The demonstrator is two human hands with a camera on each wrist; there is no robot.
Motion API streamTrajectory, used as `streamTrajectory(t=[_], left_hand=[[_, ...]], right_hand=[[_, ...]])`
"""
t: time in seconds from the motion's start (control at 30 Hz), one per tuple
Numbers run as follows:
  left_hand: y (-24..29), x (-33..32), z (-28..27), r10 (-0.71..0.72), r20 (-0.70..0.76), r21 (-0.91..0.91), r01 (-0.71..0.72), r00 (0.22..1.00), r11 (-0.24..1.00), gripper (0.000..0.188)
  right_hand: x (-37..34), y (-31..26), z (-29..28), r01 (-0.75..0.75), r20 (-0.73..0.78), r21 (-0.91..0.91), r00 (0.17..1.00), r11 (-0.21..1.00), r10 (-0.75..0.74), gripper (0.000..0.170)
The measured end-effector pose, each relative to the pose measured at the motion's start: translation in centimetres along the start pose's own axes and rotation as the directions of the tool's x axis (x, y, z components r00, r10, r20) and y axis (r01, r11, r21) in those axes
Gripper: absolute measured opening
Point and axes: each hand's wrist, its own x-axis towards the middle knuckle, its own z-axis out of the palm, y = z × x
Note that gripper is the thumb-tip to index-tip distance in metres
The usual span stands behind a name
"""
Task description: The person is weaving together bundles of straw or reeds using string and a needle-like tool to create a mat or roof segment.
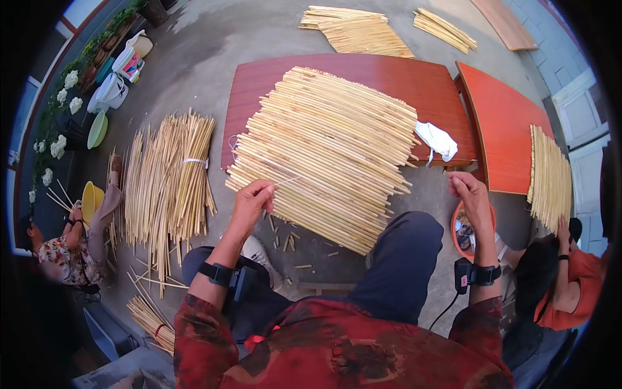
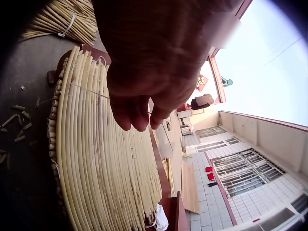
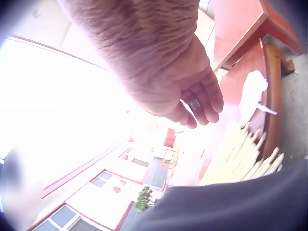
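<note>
A mat of pale sticks point(image 1: 324, 149) lies on a dark red table point(image 1: 249, 84), bound by thin string. My left hand point(image 1: 254, 198) is over its near left edge, thumb and fingertips together, pinching a thin string point(image 1: 288, 179). In the left wrist view the string point(image 2: 89, 90) runs across the sticks point(image 2: 91, 154) to the left hand point(image 2: 149, 72). Off the mat's right side, my right hand point(image 1: 472, 198) is raised with loosely bent fingers. The right wrist view shows a ring on this hand point(image 3: 178, 82) and nothing visible in its fingers.
A white cloth point(image 1: 437, 141) lies at the table's right edge. Stick bundles point(image 1: 168, 175) stand at left, with cut pieces point(image 1: 289, 242) on the floor. An orange-red basin point(image 1: 459, 241) is below my right hand. People sit at far left point(image 1: 71, 253) and far right point(image 1: 570, 285).
</note>
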Motion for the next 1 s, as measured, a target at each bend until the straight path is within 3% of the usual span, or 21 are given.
streamTrajectory(t=[0.07, 0.13, 0.2, 0.27, 0.33, 0.37, 0.43, 0.5, 0.57, 0.63, 0.67, 0.73, 0.8, 0.87, 0.9, 0.97, 1.0], left_hand=[[-0.4, -0.1, 0.0, 0.010, -0.025, -0.105, -0.012, 1.000, 0.994, 0.014], [-1.0, -0.4, -0.3, 0.015, -0.054, -0.203, -0.026, 0.998, 0.979, 0.015], [-1.5, -0.7, -0.4, -0.008, -0.029, -0.306, -0.001, 1.000, 0.952, 0.015], [-1.7, -1.2, -0.5, 0.001, -0.028, -0.358, -0.011, 1.000, 0.934, 0.015], [-1.7, -1.6, -0.5, -0.008, -0.029, -0.345, -0.002, 1.000, 0.939, 0.016], [-1.6, -1.7, -0.6, 0.002, -0.040, -0.352, -0.016, 0.999, 0.936, 0.016], [-1.8, -2.2, -0.9, 0.002, -0.010, -0.357, -0.006, 1.000, 0.934, 0.016], [-2.1, -2.4, -1.1, 0.012, -0.007, -0.365, -0.013, 1.000, 0.931, 0.016], [-2.3, -2.4, -1.4, 0.033, -0.009, -0.392, -0.034, 0.999, 0.919, 0.016], [-2.1, -2.2, -1.6, 0.047, -0.011, -0.386, -0.048, 0.999, 0.921, 0.018], [-2.1, -2.2, -1.7, 0.063, -0.005, -0.371, -0.060, 0.998, 0.927, 0.019], [-2.3, -2.1, -1.8, 0.031, -0.013, -0.399, -0.034, 0.999, 0.916, 0.019], [-2.3, -2.2, -1.3, -0.006, -0.011, -0.427, 0.001, 1.000, 0.904, 0.019], [-2.2, -2.6, -0.8, 0.037, -0.056, -0.436, -0.058, 0.998, 0.898, 0.022], [-3.0, -2.7, -0.6, 0.027, -0.059, -0.438, -0.050, 0.998, 0.898, 0.022], [-5.9, -2.5, 0.1, -0.176, -0.381, -0.576, -0.084, 0.908, 0.813, 0.035], [-7.6, -2.4, 0.1, -0.183, -0.379, -0.580, -0.079, 0.907, 0.811, 0.035]], right_hand=[[-1.5, -8.9, 2.4, 0.145, 0.219, 0.047, 0.964, 0.988, -0.151, 0.023], [-3.2, -13.2, 6.9, 0.169, 0.436, 0.104, 0.878, 0.980, -0.198, 0.024], [-4.5, -14.5, 12.0, 0.255, 0.596, -0.006, 0.777, 0.967, -0.202, 0.026], [-4.5, -12.8, 17.7, 0.089, 0.661, 0.080, 0.740, 0.993, -0.120, 0.027], [-3.1, -11.1, 23.0, -0.055, 0.580, 0.096, 0.815, 0.994, -0.011, 0.027], [-2.4, -10.4, 25.1, -0.041, 0.586, 0.091, 0.810, 0.995, -0.020, 0.027], [-1.6, -9.3, 28.8, -0.060, 0.477, 0.269, 0.876, 0.961, -0.079, 0.028], [-1.3, -8.8, 31.1, -0.068, 0.482, 0.315, 0.871, 0.947, -0.097, 0.028], [-1.1, -8.6, 32.3, -0.076, 0.481, 0.360, 0.869, 0.930, -0.116, 0.028], [-1.4, -8.7, 32.5, 0.051, 0.370, 0.385, 0.906, 0.921, -0.205, 0.026], [-1.3, -8.7, 32.6, 0.045, 0.382, 0.380, 0.902, 0.924, -0.201, 0.026], [-0.8, -8.7, 32.7, 0.215, 0.338, 0.378, 0.873, 0.900, -0.351, 0.022], [0.0, -8.4, 32.5, 0.161, 0.365, 0.366, 0.881, 0.917, -0.300, 0.020], [0.4, -8.4, 32.7, 0.103, 0.397, 0.359, 0.883, 0.928, -0.252, 0.019], [0.5, -8.8, 32.6, 0.169, 0.351, 0.339, 0.890, 0.926, -0.291, 0.018], [1.1, -8.7, 32.3, 0.226, 0.310, 0.313, 0.894, 0.923, -0.324, 0.017], [1.6, -8.4, 32.0, 0.176, 0.334, 0.349, 0.894, 0.920, -0.297, 0.018]])
